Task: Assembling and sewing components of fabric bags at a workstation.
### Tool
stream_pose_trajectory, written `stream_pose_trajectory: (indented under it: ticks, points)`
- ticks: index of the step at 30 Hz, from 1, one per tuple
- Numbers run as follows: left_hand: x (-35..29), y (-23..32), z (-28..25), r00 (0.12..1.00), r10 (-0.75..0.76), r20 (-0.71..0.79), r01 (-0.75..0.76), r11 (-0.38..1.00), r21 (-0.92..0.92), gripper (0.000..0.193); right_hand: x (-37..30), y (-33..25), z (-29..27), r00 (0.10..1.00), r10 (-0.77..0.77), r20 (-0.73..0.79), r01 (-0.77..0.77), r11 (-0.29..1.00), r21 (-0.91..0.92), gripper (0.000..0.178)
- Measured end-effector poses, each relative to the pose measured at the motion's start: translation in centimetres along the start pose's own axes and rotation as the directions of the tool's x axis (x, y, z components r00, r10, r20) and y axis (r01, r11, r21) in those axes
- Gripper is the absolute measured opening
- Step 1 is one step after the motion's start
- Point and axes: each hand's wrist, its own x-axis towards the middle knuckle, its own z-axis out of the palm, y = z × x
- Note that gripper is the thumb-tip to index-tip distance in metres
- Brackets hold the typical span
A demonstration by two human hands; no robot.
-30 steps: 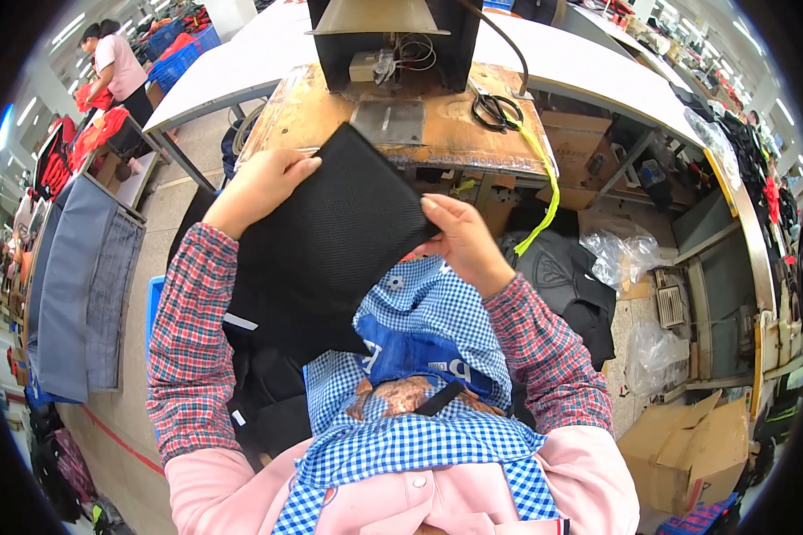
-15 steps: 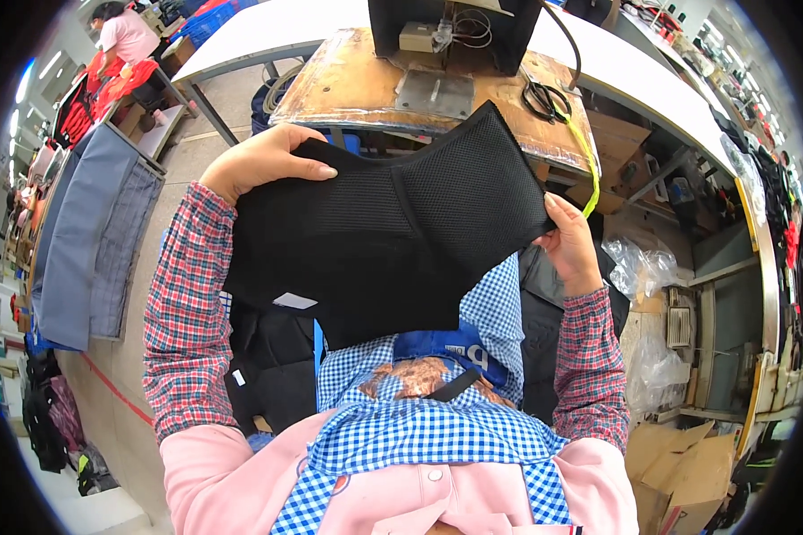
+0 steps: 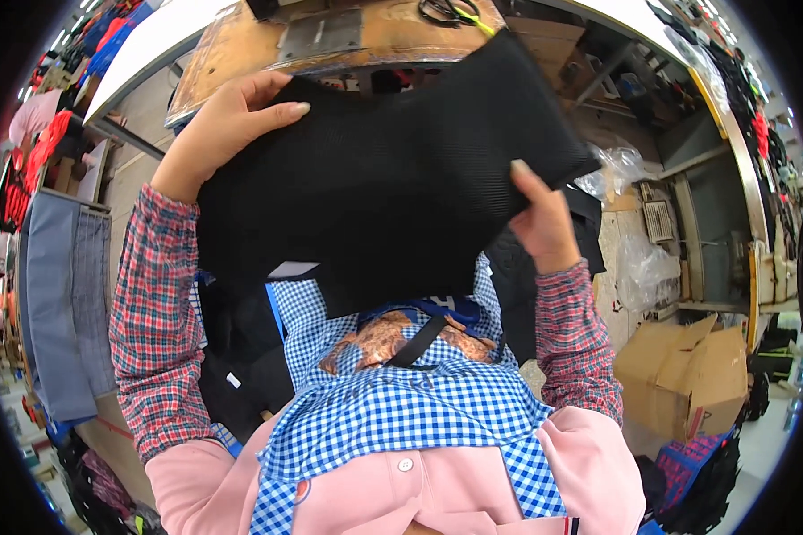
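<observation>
A black fabric piece (image 3: 366, 196) with a ribbed mesh texture and cut-out curved edges is held up in front of my apron. My left hand (image 3: 219, 134) grips its upper left edge, thumb on the near face and fingers behind. At its right side my right hand (image 3: 547, 223) holds the lower edge, thumb on top; the fingers behind are hidden and slightly blurred. The right corner sticks out past that hand. A small white label (image 3: 293, 269) shows at the fabric's lower left edge. More black fabric (image 3: 241, 352) lies at my left side.
Ahead stands a worn wooden worktable (image 3: 232, 53) with a metal plate (image 3: 321, 36) and black-handled scissors (image 3: 449, 12). To the right are clear plastic bags (image 3: 644, 272) and an open cardboard box (image 3: 687, 374). A grey cloth (image 3: 58, 303) hangs at the left.
My right hand has moved from the fabric's right corner inward along its lower edge. The fabric has come nearer and its right end has tilted. The view has shifted, so the table sits higher.
</observation>
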Motion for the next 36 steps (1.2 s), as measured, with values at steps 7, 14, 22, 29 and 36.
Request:
stream_pose_trajectory:
  ticks: [7, 14, 22, 29, 36]
  points:
    - [-1.2, 1.7, 4.4, 0.903, 0.351, -0.249, -0.253, 0.900, 0.354, 0.044, -5.2, -13.4, -12.1, 0.766, -0.473, -0.436, 0.504, 0.862, -0.050, 0.038]
    - [-10.4, -18.4, 7.0, 0.877, -0.210, -0.433, 0.230, 0.973, -0.005, 0.051, -3.7, -8.4, -29.1, 0.649, -0.448, -0.615, 0.580, 0.814, 0.019, 0.045]
    - [-33.4, -30.5, 26.4, 0.637, -0.597, -0.488, 0.678, 0.735, -0.015, 0.072, -1.4, 9.4, -35.8, 0.443, -0.036, -0.896, -0.208, 0.968, -0.141, 0.048]
    - [-38.3, -22.2, 32.6, 0.399, -0.781, -0.481, 0.801, 0.552, -0.231, 0.043, 2.2, 15.6, -33.4, 0.890, -0.123, -0.439, -0.366, 0.383, -0.848, 0.023]
    - [-40.3, -24.7, 31.7, 0.512, -0.595, -0.620, 0.777, 0.628, 0.039, 0.052, 5.0, 12.8, -27.2, 0.996, -0.050, 0.071, 0.065, -0.114, -0.991, 0.021]
